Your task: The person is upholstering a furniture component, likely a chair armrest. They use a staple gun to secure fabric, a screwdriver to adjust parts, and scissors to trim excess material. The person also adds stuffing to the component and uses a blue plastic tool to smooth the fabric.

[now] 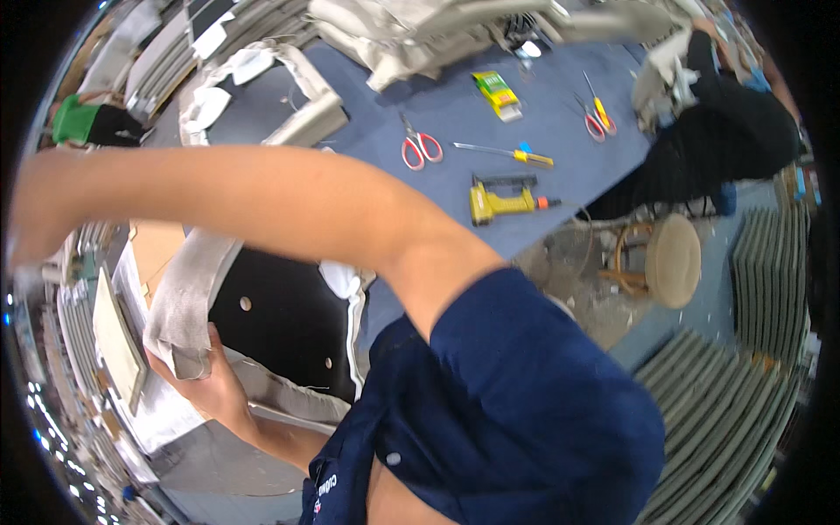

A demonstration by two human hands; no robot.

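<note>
My left hand [214,389] is closed around the corner of an upholstered panel [284,306], thumb on the grey-beige fabric and the other fingers underneath. The panel has a black inner face with round holes, and fabric [188,293] wraps its edge. My right arm stretches across the view to the far left. At its end my right hand [44,206] is smeared by motion, so its fingers cannot be made out. On the blue-grey table lie a yellow staple gun [503,201], a screwdriver [507,153] with a yellow handle, and red-handled scissors [420,147].
Another fabric-edged frame [306,122] lies on the table [367,122]. Beige fabric pieces [411,39] are heaped at the back, near a yellow-green packet [498,94]. A person in black [700,140] works at the right. A round stool [672,261] and stacked grey panels [717,420] stand there.
</note>
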